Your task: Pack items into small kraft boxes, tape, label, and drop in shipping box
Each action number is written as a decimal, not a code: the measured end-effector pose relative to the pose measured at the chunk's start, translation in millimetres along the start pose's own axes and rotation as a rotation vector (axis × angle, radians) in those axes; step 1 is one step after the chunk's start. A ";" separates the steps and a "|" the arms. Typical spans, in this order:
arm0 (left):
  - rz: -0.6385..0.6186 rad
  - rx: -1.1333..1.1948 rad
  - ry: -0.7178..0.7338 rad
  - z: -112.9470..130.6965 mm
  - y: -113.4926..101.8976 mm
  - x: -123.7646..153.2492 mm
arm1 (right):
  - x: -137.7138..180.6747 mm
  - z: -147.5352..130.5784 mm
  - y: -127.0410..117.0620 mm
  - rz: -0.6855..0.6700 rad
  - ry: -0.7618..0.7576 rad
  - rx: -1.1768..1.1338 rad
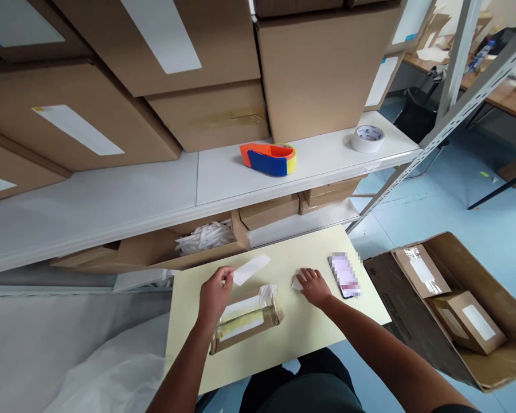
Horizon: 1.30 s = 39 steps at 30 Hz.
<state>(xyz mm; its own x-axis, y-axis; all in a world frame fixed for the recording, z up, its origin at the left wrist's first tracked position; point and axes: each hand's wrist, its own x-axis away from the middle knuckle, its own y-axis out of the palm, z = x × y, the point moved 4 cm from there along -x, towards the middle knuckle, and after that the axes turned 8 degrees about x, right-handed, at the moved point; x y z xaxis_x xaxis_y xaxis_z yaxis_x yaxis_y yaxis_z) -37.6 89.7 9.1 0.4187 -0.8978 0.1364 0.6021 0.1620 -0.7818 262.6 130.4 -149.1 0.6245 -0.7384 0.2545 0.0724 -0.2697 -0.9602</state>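
My left hand (217, 292) is closed, pinching the left end of a white paper strip (251, 269) between thumb and fingers just above the table. Below it lies a small cardboard box (245, 328) with white labels and yellowish clear tape; a loose, crinkled bit of clear tape (268, 295) stands up at its right end. Palm down on the tabletop, my right hand (313, 287) has its fingers curled over a crumpled whitish scrap (298, 280), mostly hidden under them. A phone (344, 275) with a lit, blurred screen rests to the right of that hand.
The pale yellow table (292, 338) stands against a shelf (163, 183) stacked with cardboard boxes (327, 74). An orange and blue tape dispenser (270, 159) and a white tape roll (368, 139) sit on the shelf. At right, an open carton (477, 241) holds smaller boxes.
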 end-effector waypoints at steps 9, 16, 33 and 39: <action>0.347 0.193 0.124 1.3 -38.3 91.9 | -80.8 27.2 -40.4 -0.104 -0.014 -0.073; 0.551 0.121 0.525 10.9 -65.7 118.1 | -58.8 -4.3 -87.4 0.083 0.179 -0.689; 0.590 0.255 0.790 -19.7 -115.5 131.8 | 50.7 -159.1 -180.3 -0.085 0.109 -1.711; 0.617 0.315 0.801 -50.3 -134.6 141.0 | 51.5 -192.4 -188.6 -0.106 0.085 -1.654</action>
<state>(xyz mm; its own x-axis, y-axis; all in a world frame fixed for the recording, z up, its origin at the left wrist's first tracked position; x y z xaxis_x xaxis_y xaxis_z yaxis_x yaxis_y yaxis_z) -93.7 -79.3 103.0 0.2110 -0.6131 -0.7613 0.6350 0.6781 -0.3701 131.5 24.3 67.2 0.6259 -0.6894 0.3647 -0.7757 -0.5988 0.1994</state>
